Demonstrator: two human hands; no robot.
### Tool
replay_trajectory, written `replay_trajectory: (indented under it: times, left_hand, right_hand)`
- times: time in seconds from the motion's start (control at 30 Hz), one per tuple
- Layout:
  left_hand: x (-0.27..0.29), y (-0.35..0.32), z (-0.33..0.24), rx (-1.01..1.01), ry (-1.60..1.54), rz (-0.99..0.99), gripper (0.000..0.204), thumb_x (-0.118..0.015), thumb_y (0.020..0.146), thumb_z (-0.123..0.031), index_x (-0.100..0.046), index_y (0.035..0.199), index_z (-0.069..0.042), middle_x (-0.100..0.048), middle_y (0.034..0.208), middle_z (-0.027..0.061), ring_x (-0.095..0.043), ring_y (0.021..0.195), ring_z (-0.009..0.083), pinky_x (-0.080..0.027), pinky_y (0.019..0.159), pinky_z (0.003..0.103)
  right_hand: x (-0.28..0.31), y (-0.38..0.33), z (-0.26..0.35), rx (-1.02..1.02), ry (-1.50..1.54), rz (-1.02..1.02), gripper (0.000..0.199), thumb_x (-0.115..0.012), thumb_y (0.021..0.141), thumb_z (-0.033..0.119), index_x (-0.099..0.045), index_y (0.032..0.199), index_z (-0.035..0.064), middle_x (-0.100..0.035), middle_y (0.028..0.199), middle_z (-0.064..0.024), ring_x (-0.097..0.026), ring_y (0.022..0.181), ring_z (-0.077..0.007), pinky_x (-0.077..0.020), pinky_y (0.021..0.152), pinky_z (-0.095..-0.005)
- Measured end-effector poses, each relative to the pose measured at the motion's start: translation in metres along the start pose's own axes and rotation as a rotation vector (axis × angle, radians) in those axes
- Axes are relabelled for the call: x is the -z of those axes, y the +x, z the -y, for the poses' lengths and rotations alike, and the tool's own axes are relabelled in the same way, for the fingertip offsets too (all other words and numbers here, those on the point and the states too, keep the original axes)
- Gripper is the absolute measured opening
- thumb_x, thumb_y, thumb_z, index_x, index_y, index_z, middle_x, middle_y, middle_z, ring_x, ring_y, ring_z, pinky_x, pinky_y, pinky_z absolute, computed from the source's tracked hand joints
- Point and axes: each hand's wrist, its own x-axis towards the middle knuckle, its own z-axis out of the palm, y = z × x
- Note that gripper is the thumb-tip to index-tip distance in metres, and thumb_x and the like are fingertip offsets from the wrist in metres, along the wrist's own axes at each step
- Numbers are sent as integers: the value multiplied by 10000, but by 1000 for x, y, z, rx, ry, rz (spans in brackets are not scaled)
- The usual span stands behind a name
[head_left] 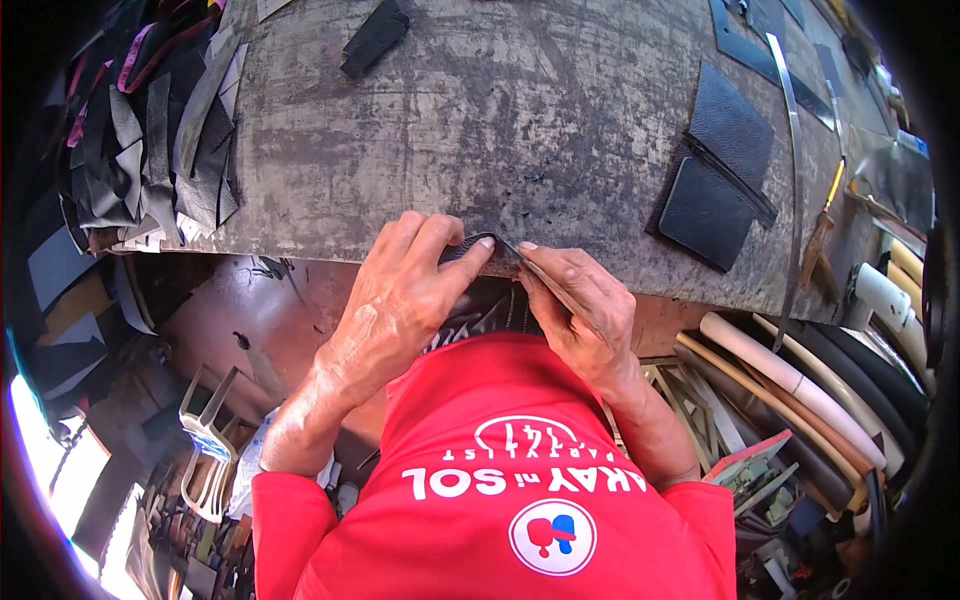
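At the near edge of the worktable, both hands pinch a piece of black leather point(500, 248) that is bent up into a small peak between them. My left hand point(400, 275) grips its left part, thumb pointing toward the peak and fingers curled. My right hand point(590, 305) closes on the right part, with thumb and index finger pressed together on the edge. Most of the leather is covered by the fingers, so its full shape is hidden.
Black leather scraps point(150, 130) heap at the table's left. Folded black leather panels point(710, 205) lie on the worktable point(400, 130) at right, near a metal ruler point(787, 85) and a yellow-handled tool point(834, 185). Rolls of material point(790, 390) lean below right; a white plastic chair point(207, 440) stands lower left.
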Motion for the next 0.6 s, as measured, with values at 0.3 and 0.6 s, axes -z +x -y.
replay_trajectory:
  times: [0.3, 0.6]
  left_hand:
    - [1, 1, 2, -10, -5, 10, 480, -672, 800, -6, -711, 1268, -108, -587, 1113, 113, -589, 1008, 314, -514, 868, 416]
    - [19, -21, 43, 55, 12, -206, 412, -693, 777, -10, -716, 1183, -73, -613, 1109, 110, -595, 1035, 310, -522, 883, 418]
  right_hand:
    - [5, 15, 7, -16, -20, 89, 300, -754, 838, -72, -694, 1126, -19, -731, 999, -145, -728, 840, -309, -587, 727, -383]
    - [-2, 17, 2, -41, -18, -77, 156, -740, 872, -64, -730, 1027, -41, -755, 1022, -148, -755, 838, -290, -589, 722, -347]
